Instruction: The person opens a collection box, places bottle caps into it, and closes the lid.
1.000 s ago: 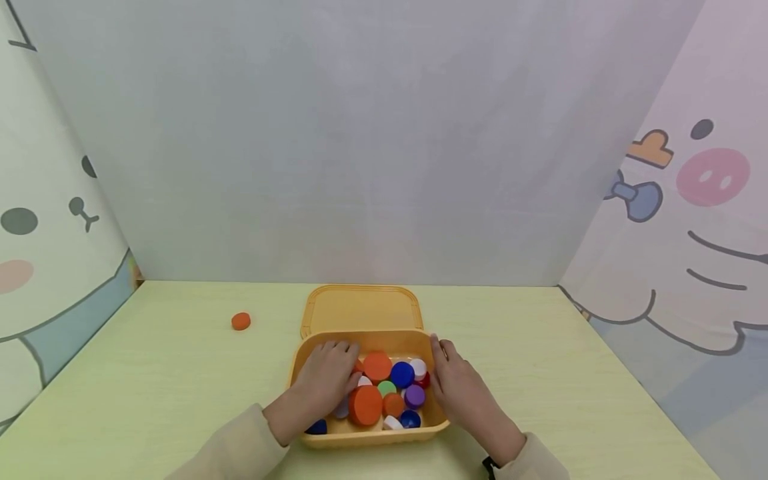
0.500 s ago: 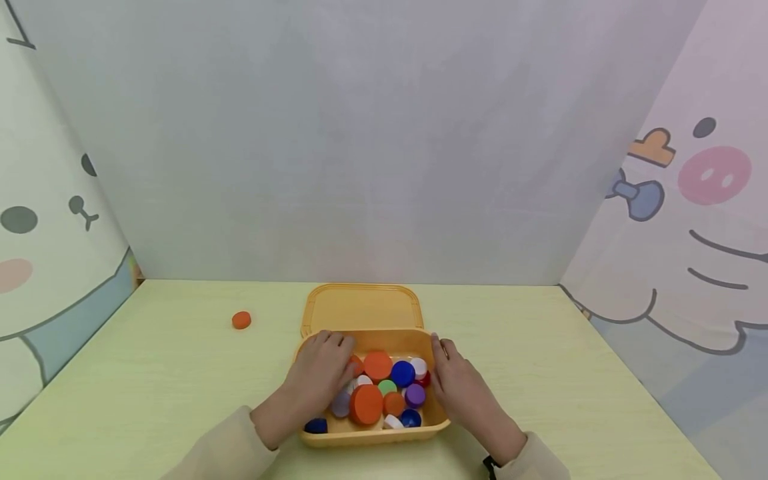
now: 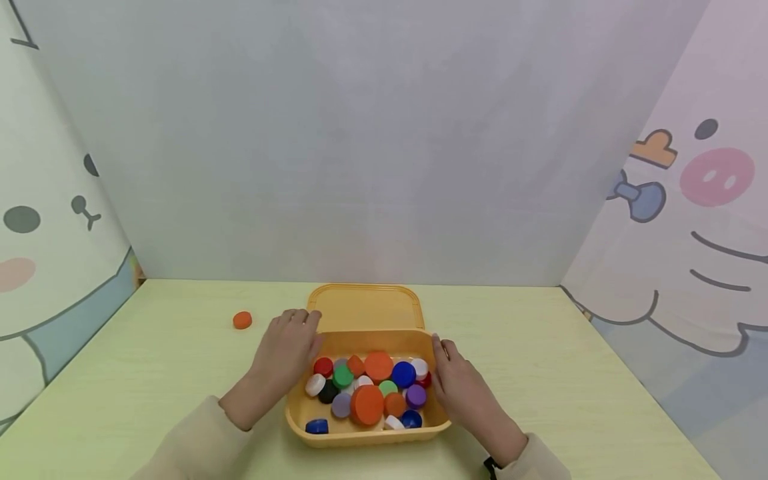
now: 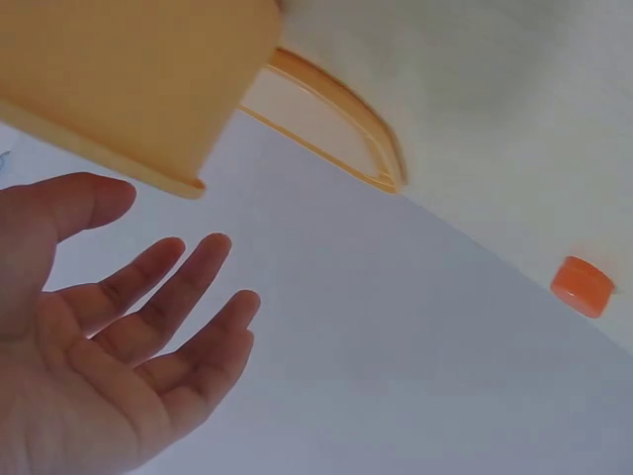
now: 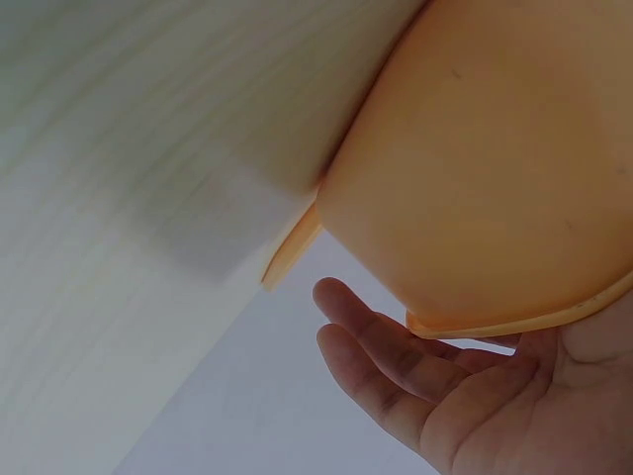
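A yellow plastic box (image 3: pixel 366 437) stands before me, holding several bottle caps, among them a large orange cap (image 3: pixel 367 405), a purple cap (image 3: pixel 416 397) and a green cap (image 3: pixel 343 376). My left hand (image 3: pixel 285 350) hovers by the box's far left corner; in the left wrist view its loosely bent fingers (image 4: pixel 188 287) hold nothing and are apart from the rim. At the right side, my right hand (image 3: pixel 465 390) holds the box's rim, which passes between its fingers; the thumb is hidden in the right wrist view.
A yellow lid (image 3: pixel 366 307) lies flat on the table just behind the box. One orange cap (image 3: pixel 243 321) sits alone at the far left of the pale table (image 3: pixel 162 373). A grey cloth backdrop (image 3: pixel 360 147) rises behind, with printed side panels left and right.
My left hand has lifted out of the box and moved left over its rim, uncovering red, white, black and green caps. My right hand has stayed in place.
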### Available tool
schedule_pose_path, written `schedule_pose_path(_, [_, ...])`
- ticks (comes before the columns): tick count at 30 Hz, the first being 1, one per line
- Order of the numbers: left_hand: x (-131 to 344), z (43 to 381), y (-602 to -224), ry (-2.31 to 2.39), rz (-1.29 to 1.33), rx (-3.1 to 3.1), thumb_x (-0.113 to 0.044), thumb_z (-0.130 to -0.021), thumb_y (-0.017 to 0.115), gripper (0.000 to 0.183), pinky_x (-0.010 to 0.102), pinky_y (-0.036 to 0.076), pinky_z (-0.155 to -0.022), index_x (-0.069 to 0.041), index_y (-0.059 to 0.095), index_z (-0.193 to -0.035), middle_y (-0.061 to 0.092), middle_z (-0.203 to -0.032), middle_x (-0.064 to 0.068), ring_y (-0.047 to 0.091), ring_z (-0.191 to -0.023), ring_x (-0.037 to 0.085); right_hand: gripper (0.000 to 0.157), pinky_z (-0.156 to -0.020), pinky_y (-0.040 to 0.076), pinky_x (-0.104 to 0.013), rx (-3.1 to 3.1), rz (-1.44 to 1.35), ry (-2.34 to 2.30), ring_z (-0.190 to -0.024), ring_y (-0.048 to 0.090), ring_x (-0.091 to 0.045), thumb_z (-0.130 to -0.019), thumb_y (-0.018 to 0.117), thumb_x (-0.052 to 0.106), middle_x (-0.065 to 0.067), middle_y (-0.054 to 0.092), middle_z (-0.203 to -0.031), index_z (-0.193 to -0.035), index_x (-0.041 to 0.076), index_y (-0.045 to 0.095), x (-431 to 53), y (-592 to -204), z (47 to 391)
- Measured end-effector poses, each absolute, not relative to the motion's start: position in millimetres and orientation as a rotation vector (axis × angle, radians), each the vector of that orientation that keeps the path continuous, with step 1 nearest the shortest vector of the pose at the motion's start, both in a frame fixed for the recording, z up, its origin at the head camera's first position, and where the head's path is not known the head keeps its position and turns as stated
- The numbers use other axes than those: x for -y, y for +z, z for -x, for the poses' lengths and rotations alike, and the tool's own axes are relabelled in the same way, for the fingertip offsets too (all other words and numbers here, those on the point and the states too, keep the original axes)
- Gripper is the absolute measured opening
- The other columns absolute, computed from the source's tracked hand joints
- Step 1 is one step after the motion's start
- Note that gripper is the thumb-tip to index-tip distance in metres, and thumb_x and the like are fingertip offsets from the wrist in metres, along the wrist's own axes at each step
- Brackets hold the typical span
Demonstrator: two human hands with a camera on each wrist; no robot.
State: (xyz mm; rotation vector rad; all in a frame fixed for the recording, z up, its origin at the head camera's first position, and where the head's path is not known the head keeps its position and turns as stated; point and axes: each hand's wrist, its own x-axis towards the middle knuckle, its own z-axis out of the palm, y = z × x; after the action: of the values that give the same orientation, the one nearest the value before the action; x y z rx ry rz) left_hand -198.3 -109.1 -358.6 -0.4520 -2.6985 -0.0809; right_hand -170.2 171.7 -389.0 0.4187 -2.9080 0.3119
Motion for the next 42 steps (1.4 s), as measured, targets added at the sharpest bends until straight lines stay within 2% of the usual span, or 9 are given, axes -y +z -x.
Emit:
schedule_pose_path(8, [141, 214, -363, -0.019, 0.373, 2.651, -0.021, -0.081, 0.067, 0.035, 0.044, 0.051, -0.078, 0.001, 0.058, -0.106, 0.062, -0.093, 0.017, 0.059, -0.091, 0.035, 0.054, -0.079, 0.053, -0.040, 2.910, -0.416, 0.315, -0.086, 0.060, -0.026, -0.090, 0.053, 0.016, -0.019, 0.049, -0.124, -0.137, -0.002, 0.036, -172, -390, 170])
schedule_pose_path(19, [186, 231, -375, -0.009, 0.308, 2.600, -0.012, -0.076, 0.069, 0.026, 0.045, 0.049, -0.056, 0.005, 0.056, -0.091, 0.058, -0.074, 0.018, 0.059, -0.072, 0.038, 0.054, -0.080, 0.052, -0.041, 2.924, -0.414, 0.318, -0.089, 0.060, -0.027, -0.090, 0.052, 0.018, -0.019, 0.047, -0.126, -0.138, -0.002, 0.035, -172, -390, 170])
schedule_pose_path(30, [213, 244, -390, -0.097, 0.206, 2.732, -0.010, -0.078, 0.062, 0.022, 0.046, 0.046, -0.051, 0.007, 0.051, -0.083, 0.054, -0.070, 0.020, 0.053, -0.061, 0.037, 0.054, -0.081, 0.052, -0.040, 2.925, -0.407, 0.323, -0.091, 0.060, -0.027, -0.091, 0.051, 0.018, -0.019, 0.047, -0.127, -0.139, -0.001, 0.034, -172, -391, 171])
schedule_pose_path(42, [229, 254, -398, -0.251, 0.089, 2.895, -0.008, -0.077, 0.054, 0.016, 0.040, 0.038, -0.048, 0.006, 0.046, -0.073, 0.046, -0.064, 0.016, 0.045, -0.056, 0.033, 0.054, -0.080, 0.053, -0.042, 2.910, -0.417, 0.318, -0.089, 0.060, -0.028, -0.090, 0.052, 0.017, -0.019, 0.048, -0.125, -0.137, -0.003, 0.035, -172, -392, 172])
